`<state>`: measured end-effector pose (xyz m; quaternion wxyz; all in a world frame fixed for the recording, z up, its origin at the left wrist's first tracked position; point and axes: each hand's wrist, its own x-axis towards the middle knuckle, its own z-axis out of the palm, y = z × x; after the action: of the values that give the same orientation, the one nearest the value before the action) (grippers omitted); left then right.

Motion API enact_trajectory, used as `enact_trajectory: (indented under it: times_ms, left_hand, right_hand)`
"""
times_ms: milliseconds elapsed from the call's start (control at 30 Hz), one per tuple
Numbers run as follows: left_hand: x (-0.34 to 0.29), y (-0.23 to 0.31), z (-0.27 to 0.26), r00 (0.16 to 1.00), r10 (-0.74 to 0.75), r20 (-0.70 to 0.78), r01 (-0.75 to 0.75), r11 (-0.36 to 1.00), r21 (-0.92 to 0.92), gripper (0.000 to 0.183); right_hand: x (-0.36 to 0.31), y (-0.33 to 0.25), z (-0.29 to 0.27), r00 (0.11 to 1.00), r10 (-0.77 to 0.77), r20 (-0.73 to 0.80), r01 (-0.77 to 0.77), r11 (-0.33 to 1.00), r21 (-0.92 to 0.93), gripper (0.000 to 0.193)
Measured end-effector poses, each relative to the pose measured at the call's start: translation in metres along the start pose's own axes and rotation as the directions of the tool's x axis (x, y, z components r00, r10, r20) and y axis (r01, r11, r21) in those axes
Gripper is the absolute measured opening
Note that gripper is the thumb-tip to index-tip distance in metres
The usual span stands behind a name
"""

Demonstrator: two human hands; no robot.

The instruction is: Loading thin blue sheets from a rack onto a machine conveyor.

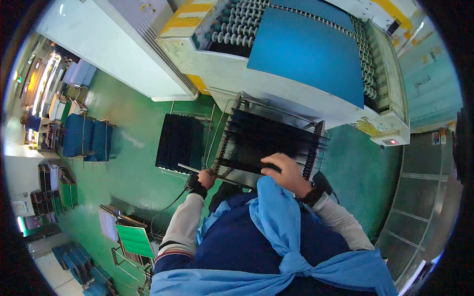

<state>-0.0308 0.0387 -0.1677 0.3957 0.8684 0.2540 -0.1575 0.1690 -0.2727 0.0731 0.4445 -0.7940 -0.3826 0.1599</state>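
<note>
In front of me stands a metal rack [321, 129] with coiled spring-like sides, holding several thin black panels [269, 135] side by side. My left hand [206, 178] is closed around a metal bar at the rack's near left corner. Over the near edge of the panels hovers my right hand [287, 173], its fingers bent and thumb apart from them. Nothing shows between those fingers, and whether the fingertips touch a panel I cannot tell. Both wrists wear dark bands, and a cable runs from the left one.
Beyond the rack, a blue sheet [306, 52] lies on a roller conveyor [234, 38]. Another rack of dark panels [180, 140] stands to the left. A cart with a green board [135, 240] is at lower left; a grey framed panel [419, 190] stands at right.
</note>
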Motion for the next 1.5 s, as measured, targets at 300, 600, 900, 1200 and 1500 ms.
enact_trajectory:
  times_ms: [300,600,900,1200,1500]
  left_hand:
    - [-0.002,0.01,-0.007,1.0,0.017,-0.007,-0.016,0.997,0.075,0.027]
    - [0.001,-0.003,0.004,0.998,0.011,-0.067,-0.004,0.995,0.103,0.025]
    - [0.012,-0.021,0.015,0.996,-0.085,-0.028,0.084,0.996,-0.038,0.029]
    - [0.013,-0.025,0.003,0.979,0.182,0.095,-0.202,0.937,0.285,0.028]
    - [0.026,-0.04,0.004,0.882,0.461,0.094,-0.459,0.799,0.389,0.025]
  right_hand:
    - [-0.053,0.018,0.022,0.98,-0.178,0.086,0.197,0.904,-0.379,0.036]
    - [-0.079,0.016,0.03,0.993,-0.018,0.116,0.049,0.962,-0.267,0.037]
    - [-0.081,0.017,0.04,0.998,0.054,-0.032,-0.06,0.972,-0.227,0.043]
    - [-0.056,0.022,0.044,0.826,0.557,0.082,-0.408,0.692,-0.596,0.024]
    - [-0.056,0.043,0.043,0.952,0.302,-0.048,-0.291,0.844,-0.451,0.012]
